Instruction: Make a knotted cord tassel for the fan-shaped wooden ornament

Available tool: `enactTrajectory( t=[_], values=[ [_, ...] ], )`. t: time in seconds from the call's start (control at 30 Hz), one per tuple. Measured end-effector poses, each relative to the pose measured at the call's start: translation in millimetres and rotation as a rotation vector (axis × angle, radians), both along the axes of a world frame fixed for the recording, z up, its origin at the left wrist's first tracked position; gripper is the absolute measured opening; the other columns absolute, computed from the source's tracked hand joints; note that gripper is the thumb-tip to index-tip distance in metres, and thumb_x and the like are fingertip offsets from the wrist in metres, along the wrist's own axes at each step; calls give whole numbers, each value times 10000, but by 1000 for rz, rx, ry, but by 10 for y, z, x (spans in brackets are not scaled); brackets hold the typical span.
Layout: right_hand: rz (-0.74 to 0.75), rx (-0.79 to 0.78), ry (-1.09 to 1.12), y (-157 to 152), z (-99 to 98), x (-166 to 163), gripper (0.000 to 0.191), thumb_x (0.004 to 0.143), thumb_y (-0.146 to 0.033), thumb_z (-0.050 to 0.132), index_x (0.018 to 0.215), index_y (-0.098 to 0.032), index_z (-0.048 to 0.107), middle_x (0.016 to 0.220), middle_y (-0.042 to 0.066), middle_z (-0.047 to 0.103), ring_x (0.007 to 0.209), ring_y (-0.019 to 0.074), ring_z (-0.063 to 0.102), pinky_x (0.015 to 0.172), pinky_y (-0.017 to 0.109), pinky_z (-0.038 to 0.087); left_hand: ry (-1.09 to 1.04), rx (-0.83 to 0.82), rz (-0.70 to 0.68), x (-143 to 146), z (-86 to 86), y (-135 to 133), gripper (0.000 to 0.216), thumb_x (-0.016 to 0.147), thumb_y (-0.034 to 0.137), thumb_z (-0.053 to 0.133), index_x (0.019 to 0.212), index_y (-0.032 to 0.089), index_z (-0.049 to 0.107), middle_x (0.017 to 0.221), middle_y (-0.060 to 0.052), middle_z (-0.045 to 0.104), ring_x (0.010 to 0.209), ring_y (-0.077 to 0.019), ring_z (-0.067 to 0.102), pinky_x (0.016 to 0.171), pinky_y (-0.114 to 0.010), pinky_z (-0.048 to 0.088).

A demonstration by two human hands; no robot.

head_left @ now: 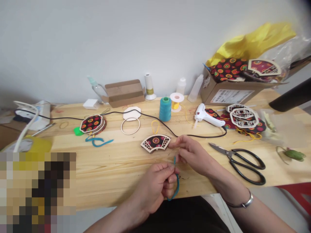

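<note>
My left hand (159, 183) is closed in a pinch on a teal cord (178, 186), which loops down on its right side; a short end sticks up above the fingertips. Just right of that end is my right hand (193, 153), its fingers apart and pointing left. Whether its lower fingers touch the cord cannot be made out. Beyond the hands lies a fan-shaped ornament (156, 142) with a pale wooden frame, dark patterned fabric and a yellow hanging loop (155, 127). The right hand's upper fingertips are close to the ornament's right end.
Large black-handled scissors (239, 161) lie right of my right hand. A glue gun (206, 116) trails a black cable across the table. Behind are a teal thread cone (165, 110), a yellow string spool (177, 102) and a full cardboard box (228, 92). Stacked fabric ornaments (91, 124) lie left.
</note>
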State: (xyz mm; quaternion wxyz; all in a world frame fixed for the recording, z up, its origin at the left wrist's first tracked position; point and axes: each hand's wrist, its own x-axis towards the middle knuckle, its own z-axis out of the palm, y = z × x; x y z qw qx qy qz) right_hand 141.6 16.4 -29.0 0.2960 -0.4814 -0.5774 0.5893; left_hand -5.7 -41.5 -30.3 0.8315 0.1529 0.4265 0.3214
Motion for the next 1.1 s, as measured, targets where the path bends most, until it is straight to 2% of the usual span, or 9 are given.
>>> enactTrajectory(
  t=[0.17, 0.27, 0.33, 0.43, 0.57, 0.7, 0.9, 0.97, 1.1],
  values=[
    [83, 201, -141, -47, 152, 56, 366, 753, -11, 336, 1031, -166, 516, 1037, 52, 604, 654, 85, 579, 655, 257, 469, 26, 3, 14, -3, 37, 2, 195, 818, 291, 578, 726, 124, 537, 502, 76, 330, 409, -33, 213, 424, -221, 95],
    [335, 299, -178, -63, 280, 110, 480, 784, -3, 334, 1185, -201, 510, 991, 25, 628, 699, 89, 569, 719, 254, 455, 20, 25, -17, -4, 57, 5, 206, 824, 298, 572, 720, 124, 535, 504, 74, 330, 414, -36, 219, 422, -220, 97],
    [515, 292, -192, -59, 344, 132, 468, 787, -2, 347, 1168, -192, 540, 905, 9, 648, 712, 94, 572, 723, 240, 454, 16, 30, -40, -6, 58, 8, 216, 824, 316, 572, 724, 127, 537, 501, 76, 327, 411, -36, 214, 418, -220, 94],
    [587, 326, -329, -33, 366, 170, 386, 787, -19, 381, 1057, -180, 606, 904, 20, 671, 809, 126, 594, 763, 255, 451, 29, 7, -30, -16, 49, 12, 223, 805, 327, 593, 712, 134, 532, 491, 80, 324, 401, -33, 205, 413, -215, 92],
    [518, 457, -585, 30, 311, 261, 354, 814, -47, 399, 1058, -188, 614, 1018, 60, 658, 922, 172, 597, 795, 294, 440, 42, -9, 3, -33, 37, 17, 233, 781, 315, 621, 672, 139, 513, 476, 89, 317, 388, -23, 179, 407, -206, 87],
    [403, 536, -785, 126, 266, 341, 295, 825, -62, 401, 977, -166, 631, 941, 74, 639, 851, 183, 605, 740, 297, 447, 47, -15, 26, -40, 36, 25, 226, 787, 302, 616, 672, 138, 513, 474, 90, 325, 383, -17, 174, 399, -193, 96],
    [38, 716, -500, 193, 203, 324, 376, 828, -53, 377, 1132, -185, 557, 1204, 99, 526, 1040, 197, 545, 876, 353, 447, 81, 6, 88, -49, 80, 34, 246, 755, 343, 656, 705, 132, 540, 473, 93, 327, 393, -17, 180, 394, -179, 112],
    [-99, 732, -410, 158, 197, 279, 372, 841, -79, 394, 1168, -197, 529, 1240, 103, 490, 919, 166, 569, 794, 332, 481, 115, 29, 123, -56, 102, 43, 257, 743, 359, 668, 726, 126, 560, 476, 92, 331, 407, -21, 186, 396, -171, 126],
    [-204, 689, -299, 63, 200, 195, 324, 859, -142, 442, 1170, -194, 520, 1243, 111, 465, 673, 100, 530, 602, 263, 470, 169, 63, 151, -62, 132, 63, 278, 735, 383, 674, 729, 124, 574, 481, 89, 341, 424, -26, 178, 396, -162, 139]
  ],
)
